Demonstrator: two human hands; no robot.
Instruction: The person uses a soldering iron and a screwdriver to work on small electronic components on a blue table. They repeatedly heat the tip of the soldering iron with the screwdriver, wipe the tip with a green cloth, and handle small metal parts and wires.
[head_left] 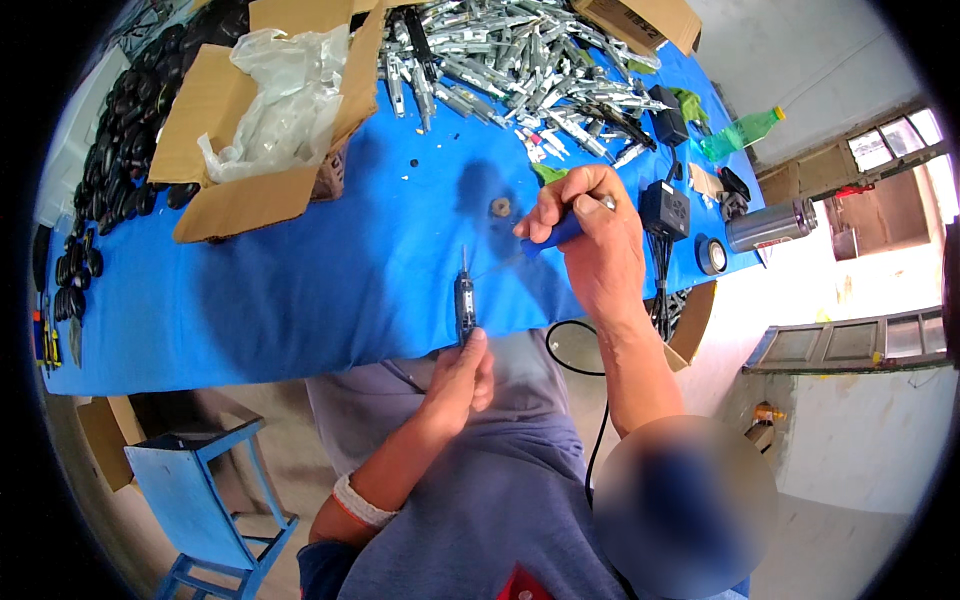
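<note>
My left hand (462, 378) is closed round the lower end of a slim dark device (465, 305) with pale inner parts and a thin metal shaft at its top. It is held upright at the near edge of the blue-covered table. Up and to the right, my right hand (607, 245) grips a screwdriver by its blue handle (553, 239). The screwdriver's thin blade points down-left towards the device and looks apart from it, though its tip is faint. A small brown round piece (501, 207) lies on the cloth beyond the device.
A heap of grey device innards (530, 65) covers the table's far side. An open cardboard box (243, 212) with plastic bags stands left, beside many black oval casings (115, 150). At right are a black adapter (664, 210), tape roll (711, 255), metal cylinder (768, 228) and green bottle (738, 136).
</note>
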